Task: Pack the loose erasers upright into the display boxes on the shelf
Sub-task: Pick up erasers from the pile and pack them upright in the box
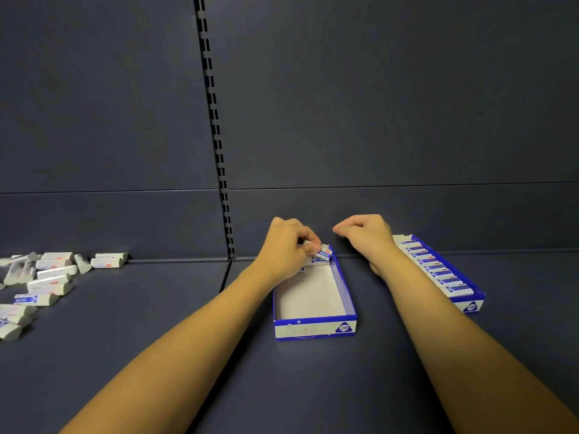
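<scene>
Erasers (pixel 47 278) lie loose at the far left of the dark shelf (pixel 156 324), the heap cut off by the frame edge. At the middle display box (pixel 315 328), the left hand (pixel 286 249) pinches one eraser (pixel 322 254) over the far end, hiding what already stands there. The right hand (pixel 366 234) hovers, fingers loosely curled, gripping nothing. Its forearm covers part of the filled box (pixel 470 303)

tilted eraser (pixel 322 254) at far end of near-empty blue box (pixel 315 329); loose erasers (pixel 47 281) left.
</scene>
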The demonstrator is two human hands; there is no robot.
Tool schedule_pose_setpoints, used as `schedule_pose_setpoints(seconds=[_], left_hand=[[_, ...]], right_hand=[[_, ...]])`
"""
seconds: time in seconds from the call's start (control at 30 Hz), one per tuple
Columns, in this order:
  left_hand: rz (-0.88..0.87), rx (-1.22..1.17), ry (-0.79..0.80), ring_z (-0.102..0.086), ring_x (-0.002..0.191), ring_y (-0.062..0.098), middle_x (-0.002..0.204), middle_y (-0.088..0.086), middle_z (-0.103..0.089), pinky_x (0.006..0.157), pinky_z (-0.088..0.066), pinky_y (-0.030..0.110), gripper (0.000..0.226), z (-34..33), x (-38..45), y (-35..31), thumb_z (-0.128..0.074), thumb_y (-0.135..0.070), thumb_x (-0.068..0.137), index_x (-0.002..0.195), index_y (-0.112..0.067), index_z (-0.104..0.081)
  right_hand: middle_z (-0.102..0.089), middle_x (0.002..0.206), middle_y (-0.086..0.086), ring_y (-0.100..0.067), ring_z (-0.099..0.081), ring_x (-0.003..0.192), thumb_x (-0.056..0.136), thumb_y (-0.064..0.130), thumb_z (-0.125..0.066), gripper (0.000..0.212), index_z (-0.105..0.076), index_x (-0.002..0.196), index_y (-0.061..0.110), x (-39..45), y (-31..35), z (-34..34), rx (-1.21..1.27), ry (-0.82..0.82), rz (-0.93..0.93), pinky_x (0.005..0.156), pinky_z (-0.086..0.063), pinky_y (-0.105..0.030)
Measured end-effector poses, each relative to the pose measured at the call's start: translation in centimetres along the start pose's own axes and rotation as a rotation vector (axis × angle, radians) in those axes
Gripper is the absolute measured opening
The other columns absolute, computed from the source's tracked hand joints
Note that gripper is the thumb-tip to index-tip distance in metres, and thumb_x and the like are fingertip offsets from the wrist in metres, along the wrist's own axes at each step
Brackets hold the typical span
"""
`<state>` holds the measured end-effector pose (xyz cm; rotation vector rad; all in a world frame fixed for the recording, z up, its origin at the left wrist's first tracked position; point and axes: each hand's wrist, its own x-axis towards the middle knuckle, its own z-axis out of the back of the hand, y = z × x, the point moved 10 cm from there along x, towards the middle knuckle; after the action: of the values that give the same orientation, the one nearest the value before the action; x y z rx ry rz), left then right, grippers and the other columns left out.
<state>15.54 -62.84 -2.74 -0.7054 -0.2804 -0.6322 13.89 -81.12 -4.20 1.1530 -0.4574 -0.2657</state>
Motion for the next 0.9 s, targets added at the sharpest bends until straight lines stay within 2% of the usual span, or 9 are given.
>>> schedule_pose_setpoints(seconds=[0.13,0.27,0.33,0.4,0.47,0.57,0.67,0.8,0.9], left_hand=[[-0.006,0.007,0.030,-0.056,0.089,0.011,0.094,-0.004,-0.065,0.078,-0.045,0.024,0.010,-0.7,0.1,0.1,-0.071,-0.020,0.092,0.096,-0.016,-0.079],[-0.003,0.056,0.070,-0.058,0.078,0.008,0.093,-0.001,-0.073,0.065,-0.037,0.007,0.015,-1.4,0.4,0.4,-0.075,-0.027,0.089,0.096,-0.014,-0.079],[0.005,0.086,0.094,-0.060,0.075,0.009,0.093,0.002,-0.075,0.068,-0.044,0.014,0.018,-1.8,0.5,0.5,-0.076,-0.030,0.088,0.097,-0.015,-0.079],[0.016,0.112,0.099,-0.061,0.069,0.010,0.089,0.001,-0.076,0.074,-0.055,0.030,0.019,-2.0,0.5,0.6,-0.077,-0.034,0.087,0.094,-0.017,-0.079],[0.025,0.157,0.081,-0.064,0.073,0.014,0.087,-0.002,-0.075,0.075,-0.058,0.037,0.018,-1.9,0.4,0.6,-0.078,-0.039,0.085,0.092,-0.022,-0.080],[-0.014,0.230,0.066,-0.065,0.091,0.016,0.095,-0.004,-0.076,0.073,-0.053,0.031,0.021,-1.9,0.3,0.1,-0.077,-0.041,0.085,0.097,-0.024,-0.081],[-0.051,0.277,0.056,-0.057,0.098,0.017,0.098,-0.003,-0.074,0.072,-0.044,0.028,0.022,-2.0,0.5,-0.4,-0.077,-0.038,0.085,0.102,-0.024,-0.081],[0.018,0.168,0.091,-0.066,0.086,0.018,0.092,-0.001,-0.075,0.075,-0.057,0.036,0.013,-2.3,0.8,0.5,-0.081,-0.030,0.083,0.093,-0.022,-0.082],[0.068,0.106,0.067,-0.067,0.081,0.017,0.090,0.002,-0.076,0.074,-0.059,0.037,0.011,-2.0,1.2,0.7,-0.080,-0.027,0.084,0.090,-0.019,-0.082]], right_hand=[[-0.073,0.090,0.008,-0.008,-0.064,0.092,0.084,0.019,-0.072,0.009,-0.080,0.085,0.022,0.1,-0.1,-0.1,-0.018,0.003,0.000,0.070,-0.047,-0.024],[-0.073,0.089,0.009,-0.008,-0.064,0.092,0.084,0.020,-0.072,0.008,-0.079,0.083,0.022,0.1,-0.2,-0.2,-0.023,0.001,0.000,0.071,-0.048,-0.024],[-0.073,0.089,0.009,-0.009,-0.065,0.093,0.084,0.020,-0.072,0.008,-0.079,0.082,0.023,0.1,-0.2,-0.3,-0.021,0.003,-0.005,0.074,-0.049,-0.025],[-0.073,0.089,0.008,-0.011,-0.065,0.093,0.084,0.020,-0.072,0.008,-0.079,0.081,0.023,0.0,-0.2,-0.4,-0.024,0.004,-0.004,0.077,-0.050,-0.027],[-0.073,0.090,0.008,-0.011,-0.065,0.093,0.085,0.020,-0.071,0.009,-0.078,0.081,0.023,-0.1,-0.2,-0.4,-0.033,0.006,0.000,0.075,-0.050,-0.026],[-0.073,0.089,0.008,-0.010,-0.065,0.092,0.086,0.019,-0.070,0.009,-0.078,0.082,0.022,-0.3,-0.1,-0.3,-0.043,0.008,0.006,0.069,-0.047,-0.024],[-0.072,0.090,0.008,-0.010,-0.064,0.093,0.087,0.019,-0.070,0.009,-0.078,0.083,0.022,-0.3,0.0,-0.4,-0.052,0.009,0.002,0.069,-0.046,-0.024],[-0.072,0.091,0.008,-0.010,-0.064,0.093,0.087,0.020,-0.070,0.009,-0.078,0.084,0.022,-0.4,0.0,-0.4,-0.066,0.009,0.004,0.073,-0.048,-0.026],[-0.072,0.089,0.009,-0.010,-0.064,0.093,0.088,0.020,-0.070,0.010,-0.076,0.080,0.024,-0.4,0.1,-0.3,-0.063,0.006,0.009,0.068,-0.048,-0.024]])
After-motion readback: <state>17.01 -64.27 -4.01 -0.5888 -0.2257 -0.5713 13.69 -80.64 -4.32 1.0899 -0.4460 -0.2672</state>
